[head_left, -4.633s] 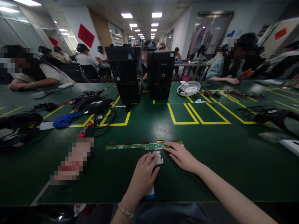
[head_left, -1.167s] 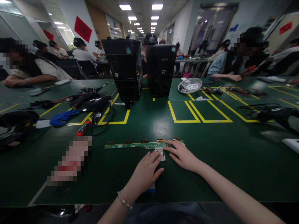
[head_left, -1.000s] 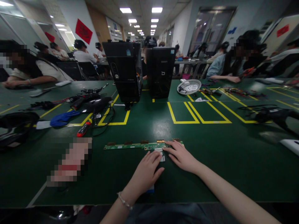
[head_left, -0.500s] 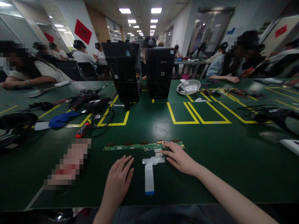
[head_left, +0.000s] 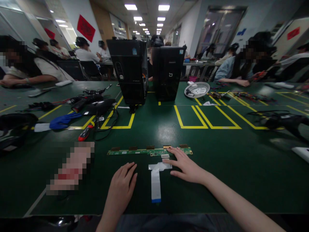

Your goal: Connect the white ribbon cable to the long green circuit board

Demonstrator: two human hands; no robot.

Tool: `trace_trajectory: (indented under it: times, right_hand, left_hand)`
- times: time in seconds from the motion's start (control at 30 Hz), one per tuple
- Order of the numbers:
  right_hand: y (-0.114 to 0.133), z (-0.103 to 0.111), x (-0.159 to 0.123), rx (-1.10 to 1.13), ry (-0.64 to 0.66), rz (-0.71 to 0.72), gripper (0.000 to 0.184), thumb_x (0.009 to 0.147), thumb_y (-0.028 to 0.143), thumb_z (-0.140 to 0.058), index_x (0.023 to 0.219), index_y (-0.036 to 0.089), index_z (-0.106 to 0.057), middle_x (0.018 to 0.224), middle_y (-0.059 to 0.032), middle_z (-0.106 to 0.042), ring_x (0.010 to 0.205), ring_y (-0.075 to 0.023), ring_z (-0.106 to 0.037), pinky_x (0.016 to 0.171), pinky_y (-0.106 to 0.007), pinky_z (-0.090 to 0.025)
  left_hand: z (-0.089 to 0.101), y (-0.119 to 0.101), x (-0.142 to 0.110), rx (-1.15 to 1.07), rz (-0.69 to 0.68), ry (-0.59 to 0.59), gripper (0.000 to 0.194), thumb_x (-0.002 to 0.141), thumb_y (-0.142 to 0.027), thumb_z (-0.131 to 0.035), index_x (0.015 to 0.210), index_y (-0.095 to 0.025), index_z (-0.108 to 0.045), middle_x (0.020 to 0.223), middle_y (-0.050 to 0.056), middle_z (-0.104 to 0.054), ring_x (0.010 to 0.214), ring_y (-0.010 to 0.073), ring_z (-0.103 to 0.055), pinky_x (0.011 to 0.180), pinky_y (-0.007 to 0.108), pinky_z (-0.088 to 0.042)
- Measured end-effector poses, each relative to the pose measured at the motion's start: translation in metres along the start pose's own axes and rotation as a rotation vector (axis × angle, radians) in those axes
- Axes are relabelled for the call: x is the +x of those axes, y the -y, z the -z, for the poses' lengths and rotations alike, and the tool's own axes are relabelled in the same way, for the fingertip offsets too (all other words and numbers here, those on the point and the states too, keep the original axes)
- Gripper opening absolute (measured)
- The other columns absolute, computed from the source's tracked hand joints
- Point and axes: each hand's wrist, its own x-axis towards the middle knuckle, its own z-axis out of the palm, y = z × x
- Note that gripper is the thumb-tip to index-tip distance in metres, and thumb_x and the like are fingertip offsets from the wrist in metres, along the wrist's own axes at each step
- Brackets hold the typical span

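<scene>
Head-worn camera, facing forward and down over the table (head_left: 241, 164), viewing left hand (head_left: 122, 182) and right hand (head_left: 187, 165) closely, framing distant ceiling (head_left: 147, 13).

Circuit board (head_left: 142, 152): green, copper-brown tabs (head_left: 150, 147)
Ribbon cable (head_left: 155, 184): white, blue end
Table (head_left: 231, 154): dark green
Tape (head_left: 193, 127): yellow
Computer cases (head_left: 130, 74): black
Glove (head_left: 61, 121): blue
Screwdriver (head_left: 85, 133): red and black
Basket (head_left: 205, 89): white
Poster (head_left: 86, 28): red
</scene>
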Motion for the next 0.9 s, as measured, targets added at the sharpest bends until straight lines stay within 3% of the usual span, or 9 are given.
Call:
trace_trajectory:
  times: [0.17,0.63,0.9]
  right_hand:
    - [0.0,-0.001,0.0,-0.002,-0.005,-0.002,0.051,0.095,0.054,-0.041,0.143,0.038,-0.042,0.157,-0.005,-0.02,0.145,-0.0276,-0.016,0.116,-0.056,-0.012]
    - [-0.002,0.003,-0.003,-0.049,0.039,0.032,0.061,0.091,0.06,-0.043,0.147,0.037,-0.034,0.159,-0.0075,-0.014,0.145,-0.03,-0.013,0.115,-0.058,-0.008]
    - [-0.025,0.007,-0.037,-0.095,0.038,-0.053,0.062,0.092,0.06,-0.042,0.148,0.038,-0.031,0.159,-0.0051,-0.014,0.145,-0.0303,-0.015,0.115,-0.058,-0.01]
  left_hand:
    - [0.001,-0.001,0.0,-0.007,0.013,0.002,0.035,0.097,-0.033,-0.041,0.121,-0.017,-0.062,0.121,0.011,-0.064,0.113,0.0277,-0.059,0.096,0.047,-0.049]
    - [-0.001,0.0,0.0,-0.008,0.011,-0.001,0.034,0.096,-0.029,-0.044,0.123,-0.018,-0.06,0.123,0.011,-0.063,0.114,0.0269,-0.058,0.098,0.047,-0.048]
    - [-0.001,-0.001,0.0,-0.013,0.009,-0.014,0.033,0.096,-0.029,-0.043,0.122,-0.019,-0.06,0.122,0.01,-0.064,0.115,0.0262,-0.058,0.098,0.046,-0.048]
